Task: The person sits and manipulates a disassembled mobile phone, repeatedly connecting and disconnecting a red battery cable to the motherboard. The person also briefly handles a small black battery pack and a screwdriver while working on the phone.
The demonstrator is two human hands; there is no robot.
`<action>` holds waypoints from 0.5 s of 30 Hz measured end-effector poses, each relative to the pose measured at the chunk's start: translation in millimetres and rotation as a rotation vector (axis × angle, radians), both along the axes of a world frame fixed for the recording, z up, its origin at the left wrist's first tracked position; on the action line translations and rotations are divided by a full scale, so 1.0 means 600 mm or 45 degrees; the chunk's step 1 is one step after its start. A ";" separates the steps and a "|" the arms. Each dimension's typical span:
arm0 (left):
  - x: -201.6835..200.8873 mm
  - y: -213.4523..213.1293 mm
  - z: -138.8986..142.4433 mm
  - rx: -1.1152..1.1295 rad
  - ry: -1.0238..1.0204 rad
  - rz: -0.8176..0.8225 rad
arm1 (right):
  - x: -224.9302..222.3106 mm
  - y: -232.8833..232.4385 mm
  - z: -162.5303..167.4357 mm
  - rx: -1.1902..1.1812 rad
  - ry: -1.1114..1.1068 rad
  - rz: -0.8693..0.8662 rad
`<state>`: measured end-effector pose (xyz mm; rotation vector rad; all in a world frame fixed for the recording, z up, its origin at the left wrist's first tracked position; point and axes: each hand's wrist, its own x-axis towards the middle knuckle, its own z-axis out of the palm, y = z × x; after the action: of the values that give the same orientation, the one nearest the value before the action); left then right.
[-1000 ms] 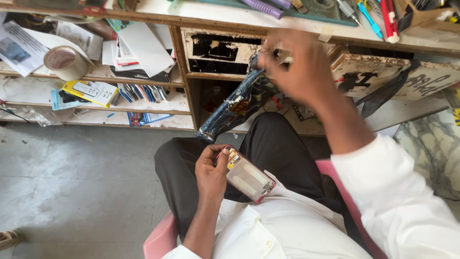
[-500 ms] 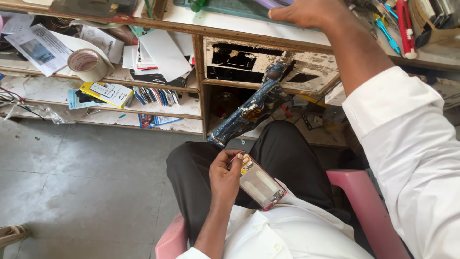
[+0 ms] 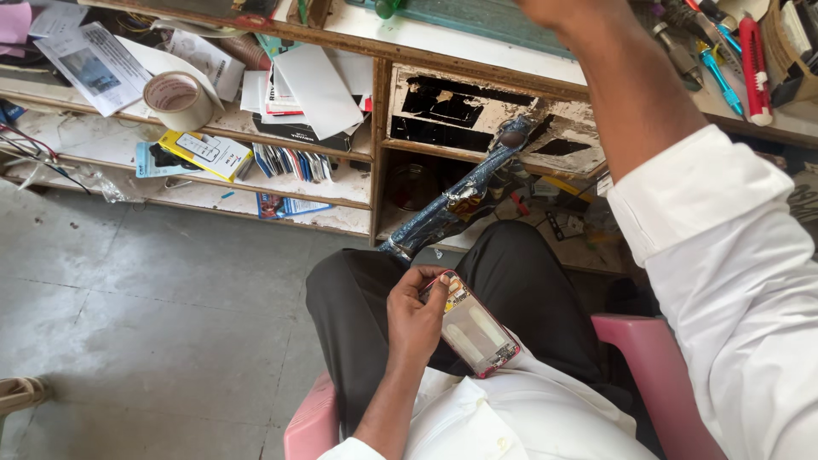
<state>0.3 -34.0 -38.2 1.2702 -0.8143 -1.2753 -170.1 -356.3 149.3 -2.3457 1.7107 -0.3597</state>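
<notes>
Higher now than half a second ago, the right hand (image 3: 554, 7) has reached over the bench top (image 3: 477, 43) and is cut off by the frame edge, so I cannot tell whether it is closed. Left hand (image 3: 415, 319) grips the opened phone (image 3: 471, 328) over the lap, fingers clamped on its upper-left end, the phone's body slanting away to the hand's right.
</notes>
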 end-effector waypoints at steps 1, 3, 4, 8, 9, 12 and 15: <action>0.000 0.000 0.001 0.010 -0.011 -0.007 | 0.007 -0.002 0.001 0.008 -0.003 0.011; 0.000 -0.001 0.005 0.001 -0.041 -0.022 | 0.021 -0.007 0.006 0.018 -0.009 0.033; 0.000 0.000 0.007 -0.017 -0.061 -0.024 | 0.026 -0.007 0.006 0.024 -0.014 0.045; 0.001 -0.003 0.016 -0.013 -0.128 -0.022 | 0.056 -0.012 0.004 0.038 -0.038 0.096; 0.001 -0.003 0.017 -0.001 -0.130 -0.015 | 0.061 -0.014 0.003 0.042 -0.040 0.106; 0.004 -0.004 0.022 0.014 -0.126 -0.002 | 0.080 -0.016 0.001 0.047 -0.056 0.129; 0.007 -0.006 0.022 0.028 -0.124 0.015 | 0.090 -0.019 -0.003 0.047 -0.077 0.155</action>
<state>4.7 -37.6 -25.0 1.3614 -0.8620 -1.2237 -115.8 -368.0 147.4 -2.3734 1.5260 -0.3698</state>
